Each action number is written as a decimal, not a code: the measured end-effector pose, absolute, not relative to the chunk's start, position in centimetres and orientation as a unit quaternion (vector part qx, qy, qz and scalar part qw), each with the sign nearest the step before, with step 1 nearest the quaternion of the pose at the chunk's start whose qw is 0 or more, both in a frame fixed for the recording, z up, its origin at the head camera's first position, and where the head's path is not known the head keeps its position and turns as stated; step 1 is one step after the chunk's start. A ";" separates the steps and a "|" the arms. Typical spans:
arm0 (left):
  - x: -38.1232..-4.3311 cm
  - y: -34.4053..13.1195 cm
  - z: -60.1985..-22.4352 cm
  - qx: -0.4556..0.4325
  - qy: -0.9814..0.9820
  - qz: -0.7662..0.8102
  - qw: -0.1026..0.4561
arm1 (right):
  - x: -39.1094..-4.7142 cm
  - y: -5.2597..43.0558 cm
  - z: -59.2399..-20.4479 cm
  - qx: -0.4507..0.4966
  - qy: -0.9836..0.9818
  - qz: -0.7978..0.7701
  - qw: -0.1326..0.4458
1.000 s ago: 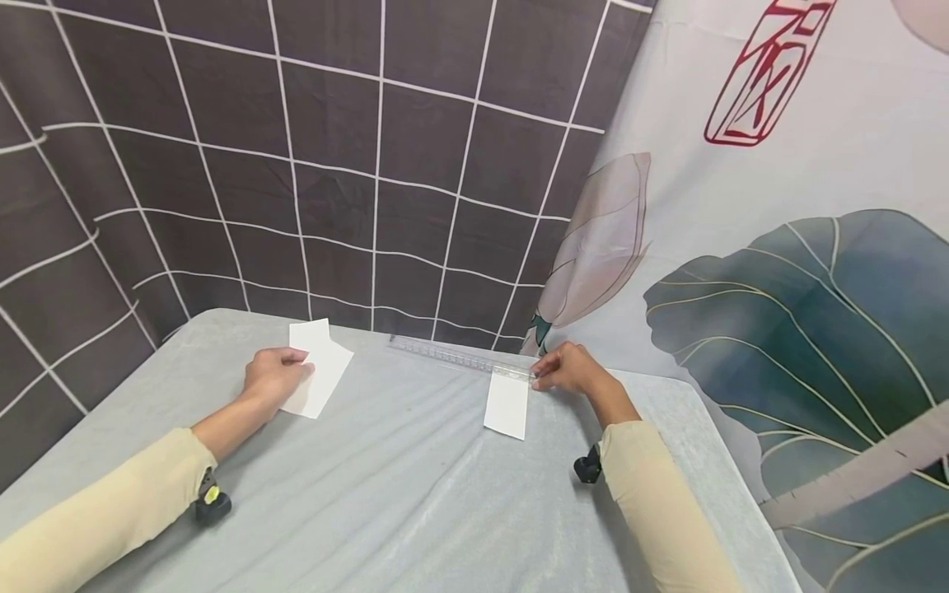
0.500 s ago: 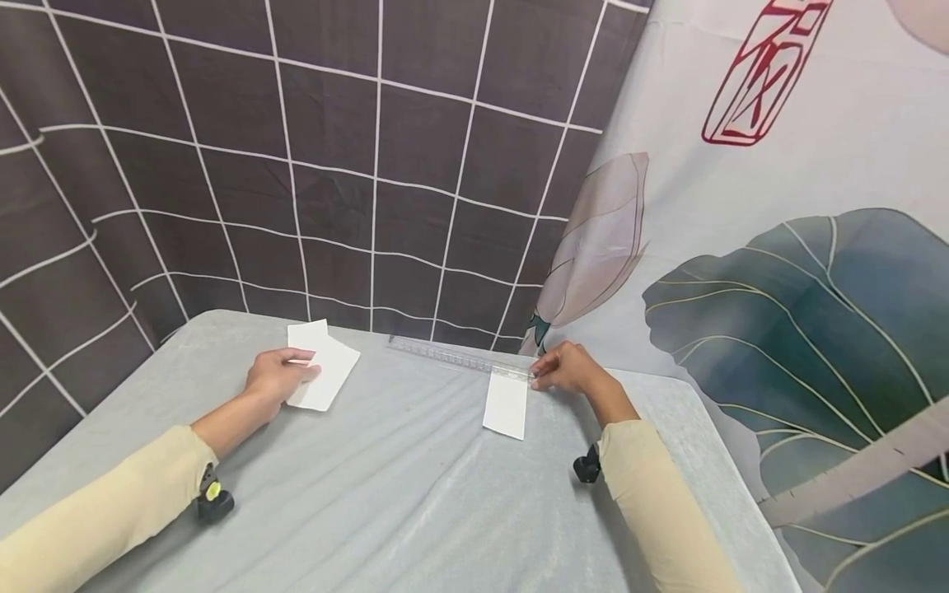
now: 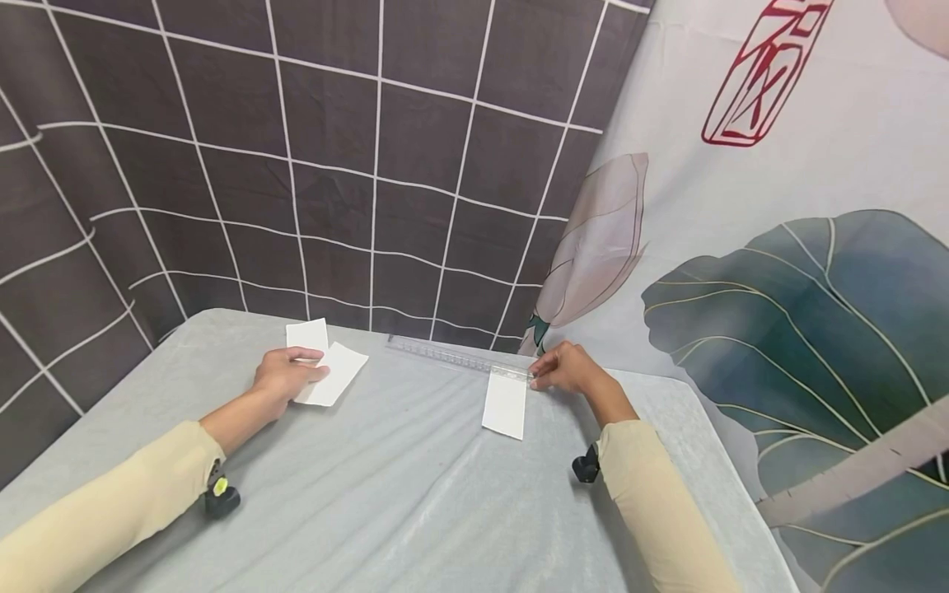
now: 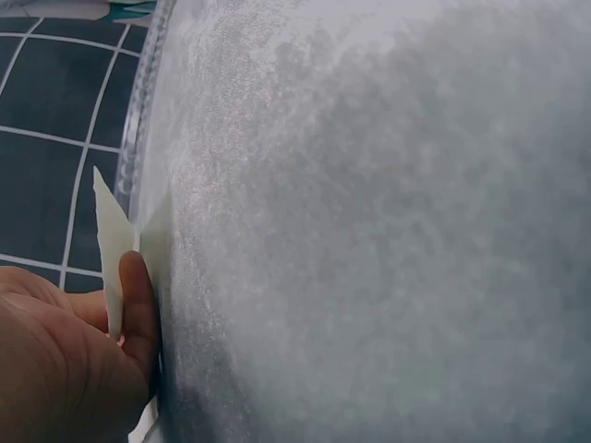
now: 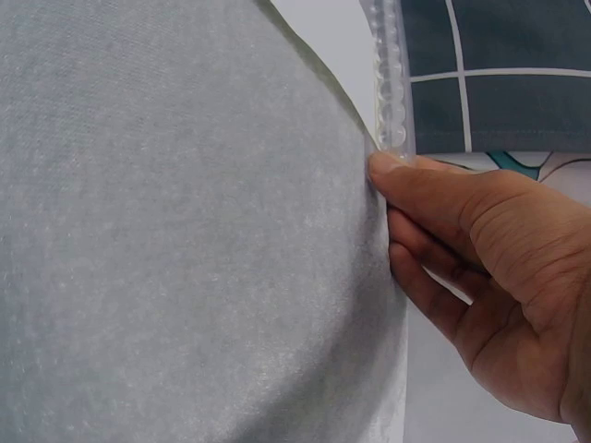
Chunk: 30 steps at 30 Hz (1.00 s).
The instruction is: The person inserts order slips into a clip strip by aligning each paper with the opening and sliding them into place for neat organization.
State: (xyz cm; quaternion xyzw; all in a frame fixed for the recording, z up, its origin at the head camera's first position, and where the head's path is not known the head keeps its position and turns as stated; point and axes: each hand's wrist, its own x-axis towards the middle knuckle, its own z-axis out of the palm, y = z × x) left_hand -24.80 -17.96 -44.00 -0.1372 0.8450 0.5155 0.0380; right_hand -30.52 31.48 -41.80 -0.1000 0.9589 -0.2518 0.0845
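Left hand (image 3: 284, 381) pinched a white paper slip (image 3: 339, 376) between thumb and fingers, tilted up off the cloth in the left wrist view. A second white piece (image 3: 306, 332) showed just beyond it; could not tell whether it was gripped too. Right hand (image 3: 569, 367) pinched the right end of a clear ruler (image 3: 445, 354), which ran along the table's far edge. A third white piece (image 3: 505, 403) lay flat on the near side of that end, its far edge meeting the ruler; overlap not certain.

Risks, as judged: the ruler, gripped at one end only, could pivot and shift the flat piece. Light slips could bend under a firm pinch or slide apart. Being so near the edge, the ruler could tip over it if pushed away.

Surface: table under a pale grey, soft-napped cloth (image 3: 415, 494), creased diagonally; creases might keep paper from lying flat. Room: dark curtain (image 3: 326, 198) with white grid lines behind; at right, a pale hanging (image 3: 815, 329) printed with lotus leaf, bud and red seal.
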 end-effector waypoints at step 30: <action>-25.7 -15.6 -43.9 -0.124 0.821 0.553 0.065 | -30.6 31.4 -41.9 -0.091 0.961 -0.249 0.078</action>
